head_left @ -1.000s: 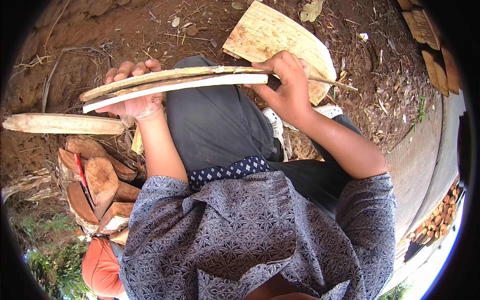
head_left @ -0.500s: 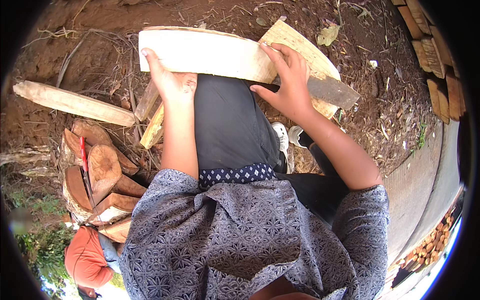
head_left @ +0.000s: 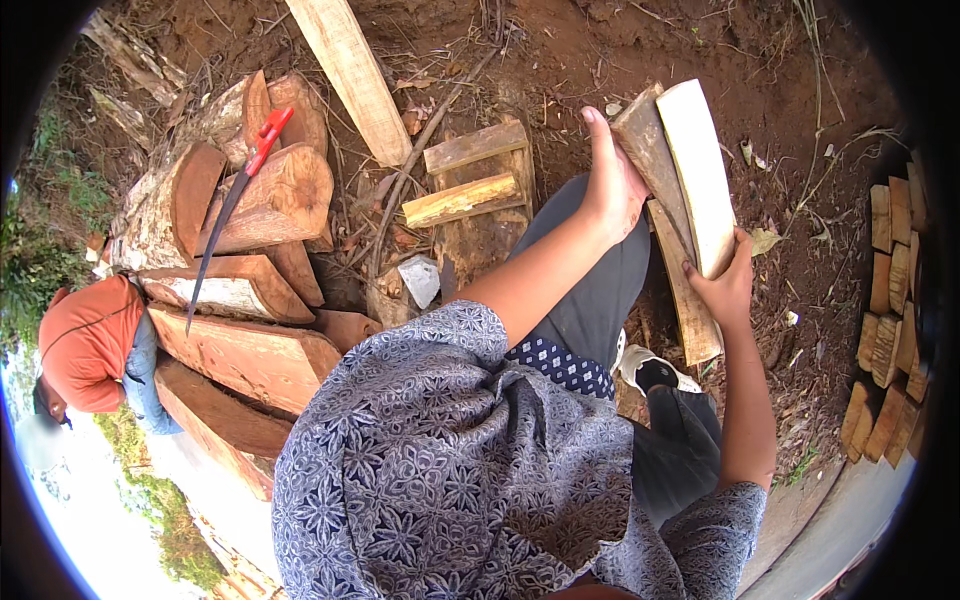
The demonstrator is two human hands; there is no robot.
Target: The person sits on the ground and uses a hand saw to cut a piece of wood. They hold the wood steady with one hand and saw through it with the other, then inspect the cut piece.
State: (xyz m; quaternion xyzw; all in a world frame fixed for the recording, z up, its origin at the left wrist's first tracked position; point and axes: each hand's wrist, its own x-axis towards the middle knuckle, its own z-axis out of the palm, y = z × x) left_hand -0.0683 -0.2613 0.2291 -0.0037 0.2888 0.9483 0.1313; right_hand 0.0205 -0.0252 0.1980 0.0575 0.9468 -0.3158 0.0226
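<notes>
A pale plank with a slightly curved edge (head_left: 699, 165) slants upright in front of me, above my lap. My right hand (head_left: 726, 282) grips its lower edge, thumb on the near face. Along its left side runs a darker brown wood surface (head_left: 655, 150); I cannot tell whether it is a separate piece. My left hand (head_left: 618, 185) supports the wood at that brown side, palm against it and thumb raised; its other fingers are hidden behind. Beneath lies another light board (head_left: 692, 310), partly covered.
To the left, a red-handled saw (head_left: 232, 190) rests on split logs (head_left: 290, 195). A long plank (head_left: 355, 80) and yellowish wood strips (head_left: 462, 200) lie nearer. A person in an orange top (head_left: 92, 345) bends at far left. Stacked wood pieces (head_left: 885, 330) stand at right.
My view and body have turned left. The pale plank has gone from lying crosswise to slanting upright, and my right hand has shifted from its upper face to its lower edge.
</notes>
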